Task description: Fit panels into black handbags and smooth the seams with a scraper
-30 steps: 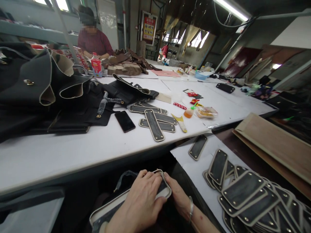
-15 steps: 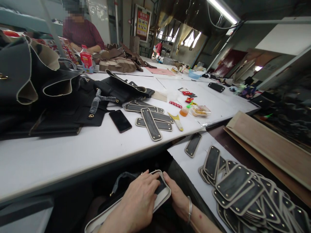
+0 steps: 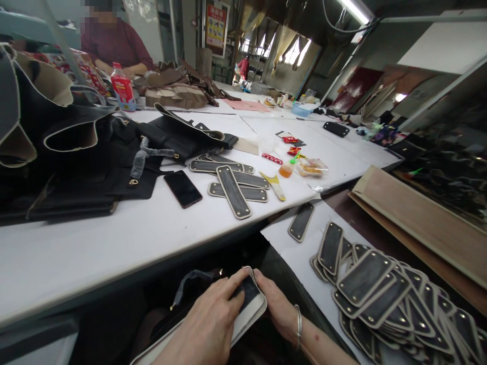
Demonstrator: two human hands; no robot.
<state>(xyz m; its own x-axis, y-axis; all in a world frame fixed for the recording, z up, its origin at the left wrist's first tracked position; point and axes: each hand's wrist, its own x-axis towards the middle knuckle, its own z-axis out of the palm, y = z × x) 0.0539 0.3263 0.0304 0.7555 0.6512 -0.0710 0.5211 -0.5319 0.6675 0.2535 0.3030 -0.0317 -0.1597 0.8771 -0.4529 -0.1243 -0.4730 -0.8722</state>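
In my lap, below the table edge, lies a black bag (image 3: pixel 249 287) with a pale raw edge around its opening; a plastic-wrapped handle (image 3: pixel 192 278) shows behind it. My left hand (image 3: pixel 215 309) lies over the opening, its index finger stretched to the far corner and the other fingers bent onto the bag. At the bag's right end, my right hand (image 3: pixel 274 299), with a bangle on the wrist, holds the corner with the thumb at the rim. Its other fingers are partly hidden behind the bag.
Several black studded base panels (image 3: pixel 234 192) lie on the white table beside a phone (image 3: pixel 183 188). A large pile of similar panels (image 3: pixel 365 279) is to my right. Black bags (image 3: pixel 125 157) are heaped at left. Another person (image 3: pixel 114 43) sits across the table.
My left index finger has straightened towards the bag's far corner, and the left hand has shifted slightly left. My right hand stays at the corner. The view has turned slightly.
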